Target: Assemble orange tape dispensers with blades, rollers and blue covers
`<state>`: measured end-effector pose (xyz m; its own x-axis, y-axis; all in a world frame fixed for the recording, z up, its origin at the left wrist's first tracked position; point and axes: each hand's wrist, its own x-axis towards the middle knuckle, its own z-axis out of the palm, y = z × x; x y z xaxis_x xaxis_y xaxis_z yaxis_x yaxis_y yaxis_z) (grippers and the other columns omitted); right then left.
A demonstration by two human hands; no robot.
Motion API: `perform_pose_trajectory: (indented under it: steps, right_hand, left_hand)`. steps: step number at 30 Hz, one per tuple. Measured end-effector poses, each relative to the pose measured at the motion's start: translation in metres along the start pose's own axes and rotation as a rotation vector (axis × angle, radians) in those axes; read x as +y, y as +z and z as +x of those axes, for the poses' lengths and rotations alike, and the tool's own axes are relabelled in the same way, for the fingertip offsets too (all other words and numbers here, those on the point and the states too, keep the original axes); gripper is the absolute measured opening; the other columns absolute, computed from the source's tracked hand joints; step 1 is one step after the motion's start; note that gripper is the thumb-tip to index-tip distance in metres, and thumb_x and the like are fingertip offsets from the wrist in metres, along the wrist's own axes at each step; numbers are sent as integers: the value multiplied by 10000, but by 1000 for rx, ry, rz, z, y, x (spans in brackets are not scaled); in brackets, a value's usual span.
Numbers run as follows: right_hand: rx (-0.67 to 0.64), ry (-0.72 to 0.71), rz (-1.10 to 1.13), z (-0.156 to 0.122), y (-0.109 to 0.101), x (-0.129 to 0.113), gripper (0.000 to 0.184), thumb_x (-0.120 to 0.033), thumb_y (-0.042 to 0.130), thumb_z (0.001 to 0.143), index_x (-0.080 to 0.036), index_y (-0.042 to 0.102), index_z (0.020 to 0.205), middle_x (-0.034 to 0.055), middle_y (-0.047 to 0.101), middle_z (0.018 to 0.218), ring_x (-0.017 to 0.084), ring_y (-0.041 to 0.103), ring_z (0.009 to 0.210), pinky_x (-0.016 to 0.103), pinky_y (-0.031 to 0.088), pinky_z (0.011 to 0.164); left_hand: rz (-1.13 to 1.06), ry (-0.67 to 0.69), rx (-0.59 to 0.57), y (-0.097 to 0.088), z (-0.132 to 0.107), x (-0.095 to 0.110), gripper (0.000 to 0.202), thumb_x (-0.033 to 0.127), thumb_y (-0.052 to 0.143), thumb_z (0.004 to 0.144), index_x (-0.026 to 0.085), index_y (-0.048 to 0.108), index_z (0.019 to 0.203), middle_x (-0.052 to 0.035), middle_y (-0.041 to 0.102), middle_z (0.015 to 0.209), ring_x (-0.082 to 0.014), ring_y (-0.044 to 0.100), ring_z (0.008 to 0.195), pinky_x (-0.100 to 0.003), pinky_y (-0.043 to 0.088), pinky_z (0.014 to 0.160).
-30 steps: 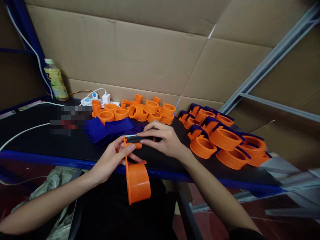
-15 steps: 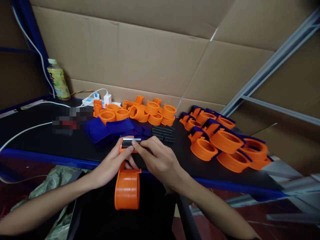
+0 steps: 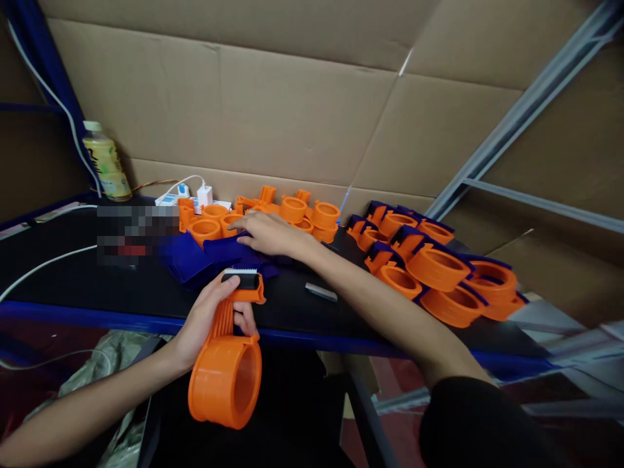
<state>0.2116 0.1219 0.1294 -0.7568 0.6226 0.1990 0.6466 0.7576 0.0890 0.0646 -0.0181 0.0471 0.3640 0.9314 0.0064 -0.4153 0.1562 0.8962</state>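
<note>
While your left hand (image 3: 207, 318) grips the orange dispenser (image 3: 227, 380) by its ribbed neck, the fingers are curled tight around that neck and the thumb lies across the black toothed cutter (image 3: 241, 279) seated at the top. The dispenser hangs just off the near edge of the black table (image 3: 73, 286), tilted, with its round drum lowest and the open side of the drum turned to your right. Your right hand (image 3: 266, 234) is stretched out across the table, well apart from the left. Its fingers are extended and fairly flat, resting on the pile of blue parts (image 3: 195, 257), and you close them on nothing that can be seen. Just behind that hand sits a cluster of loose orange rings (image 3: 292, 211). Under your right forearm, 1 small grey strip (image 3: 320, 292) lies alone on the table top. To your right, a group of assembled dispensers (image 3: 439, 266), orange with blue pieces fitted, lies crowded together. At the far left corner a bottle (image 3: 106, 161) stands upright, with a power strip (image 3: 188, 195) beside it and a white cable (image 3: 43, 263) running along the table. Brown cardboard (image 3: 268, 110) walls the back.
</note>
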Motion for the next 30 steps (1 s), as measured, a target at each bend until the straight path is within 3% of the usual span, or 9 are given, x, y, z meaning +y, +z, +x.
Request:
perform_pose_trajectory:
  steps: [4,11,15,20,24,30]
  right_hand:
    - [-25,-14,-47,29,20,8,218,-195,648,895,-207,726,1099,88,708,1125,228,589,1104,286,424,796]
    - [46,-12,-108,27,25,5,163,-187,555,926,-150,713,937,123,703,1051,237,601,1013,296,389,752]
    - [129,11,-124,17,12,7,214,-218,482,963,-130,670,1015,138,697,1068,249,578,1059,305,385,777]
    - [217,102,-73,-3,0,13,252,-235,436,980,-148,627,1121,113,697,1089,219,614,974,297,388,777]
    - [181,164,-27,-9,6,12,224,-215,469,964,-153,645,1089,93,711,1068,192,630,942,271,393,766]
    - [127,183,-45,4,16,4,216,-219,510,960,-144,663,1092,117,696,1133,214,616,1027,281,416,805]
  left_hand:
    - [-13,4,4,3,-1,2,311,473,572,912,165,575,953,-53,691,576,-193,669,510,-264,506,512]
    - [-11,27,40,6,0,2,330,482,549,934,156,583,970,-47,684,568,-181,661,503,-255,508,525]
    - [-51,19,69,3,1,0,338,491,543,938,159,578,989,-52,690,581,-195,672,516,-275,522,532]
    - [-82,7,93,1,4,-3,356,490,569,922,157,586,1047,-53,707,616,-199,680,521,-301,549,553]
    - [-53,12,77,3,3,-1,340,483,555,932,155,571,1017,-60,703,606,-197,674,516,-288,537,541]
    - [-36,25,57,4,1,2,301,459,544,932,162,544,976,-61,695,596,-214,679,513,-294,534,529]
